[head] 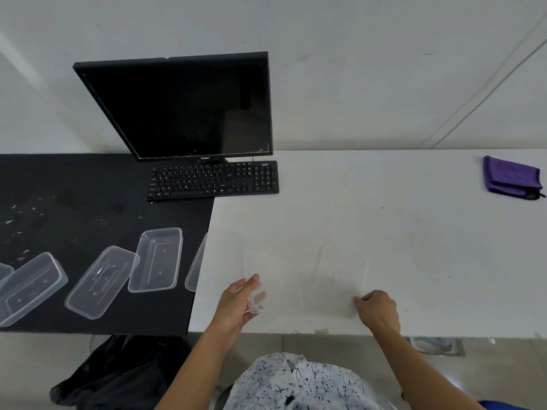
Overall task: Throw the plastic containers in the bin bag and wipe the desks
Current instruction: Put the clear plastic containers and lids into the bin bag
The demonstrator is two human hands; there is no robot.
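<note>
The left hand (239, 298) has its fingers curled round the near rim of a clear container (257, 270) standing on the white table (384, 232). The right hand (377, 309) is drawn in narrow and appears to pinch the near corner of a second container (337, 276) just beside the first. Four loose containers (157, 258) lie on the black table (74, 187), and a straddling container (196, 261) sits across the seam between the tables. The bin bag (118, 374) lies slumped on the floor below the black table; its mouth cannot be made out. The purple cloth (512, 179) rests at the far right

Hazards, as judged:
1. Both grips take thin rim only, so a light tub could twist free on lifting
2. A slumped bag with no clear opening invites a miss or a bounce onto the floor
3. Clear plastic on white is nearly invisible, so a piece could be overlooked
4. A passing arm could knock the straddling container off the edge
5. Pale specks (17, 214) on the black table could scatter if tubs are dragged
</note>
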